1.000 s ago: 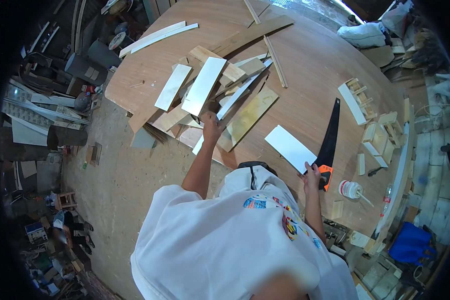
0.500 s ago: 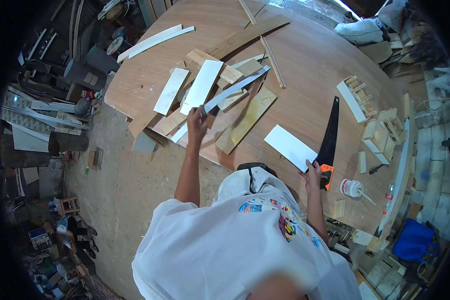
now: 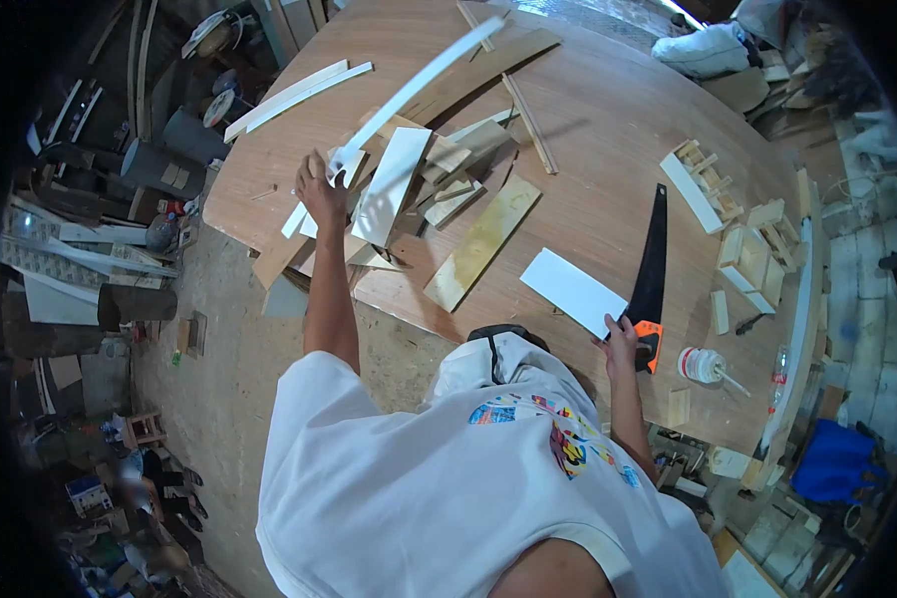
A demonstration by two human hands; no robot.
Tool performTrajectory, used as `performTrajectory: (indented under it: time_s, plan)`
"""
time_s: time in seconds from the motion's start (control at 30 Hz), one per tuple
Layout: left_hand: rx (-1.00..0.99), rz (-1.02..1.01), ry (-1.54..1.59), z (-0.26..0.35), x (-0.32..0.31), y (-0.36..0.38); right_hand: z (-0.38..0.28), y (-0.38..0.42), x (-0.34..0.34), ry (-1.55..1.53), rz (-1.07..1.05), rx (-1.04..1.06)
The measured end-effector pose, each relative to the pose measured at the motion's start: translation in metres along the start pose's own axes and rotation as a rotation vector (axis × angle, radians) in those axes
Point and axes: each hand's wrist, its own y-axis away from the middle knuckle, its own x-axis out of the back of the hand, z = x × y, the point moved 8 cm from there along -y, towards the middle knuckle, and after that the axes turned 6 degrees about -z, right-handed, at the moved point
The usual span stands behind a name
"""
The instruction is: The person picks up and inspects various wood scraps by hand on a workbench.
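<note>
My left hand (image 3: pixel 321 191) is at the left of the table, its fingers curled round a long white strip (image 3: pixel 419 85) that slants up to the right over the wood pile. Part of the strip is hidden behind the fingers. Below and to the right, my right hand (image 3: pixel 620 342) grips the lower right corner of a white board (image 3: pixel 572 289) near the table's front edge. Just beside that hand lies a handsaw (image 3: pixel 652 259) with an orange and black handle, its blade pointing away. A white board (image 3: pixel 393 187) rests on the pile between my hands.
A stained plank (image 3: pixel 483 244) lies mid-table. Small wooden assemblies (image 3: pixel 749 267) stand on the right, with a white tub (image 3: pixel 701 365) and a plastic bottle (image 3: pixel 778 379) nearer the front. A person (image 3: pixel 169 488) is at the far lower left.
My left hand has moved left and away from me with the white strip, whose far end has swung up and away. My right hand stays on the board.
</note>
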Motion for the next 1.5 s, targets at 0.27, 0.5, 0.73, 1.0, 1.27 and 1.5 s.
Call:
performTrajectory:
  time_s: [0.27, 0.5, 0.73, 1.0, 1.27, 1.5]
  plan:
    - [-0.093, -0.629, 0.189, 0.000, -0.121, 0.060, 0.007, 0.000, 0.004, -0.026, -0.010, 0.014]
    - [-0.095, -0.486, 0.053, 0.052, -0.104, 0.109, -0.002, 0.002, 0.004, -0.006, -0.009, 0.015]
    - [0.146, -1.321, 1.225, 0.212, -0.083, 0.170, -0.055, 0.020, -0.019, -0.338, -0.182, -0.004]
    - [0.141, -1.207, 1.925, 0.337, 0.026, 0.117, -0.175, 0.083, -0.049, -0.260, -0.364, 0.178]
    - [0.331, -1.034, 2.139, 0.340, 0.057, 0.116, -0.255, 0.155, -0.059, -0.171, -0.649, 0.655]
    - [0.461, -1.107, 2.310, 0.338, 0.060, 0.154, -0.263, 0.178, -0.061, 0.092, -0.393, 0.859]
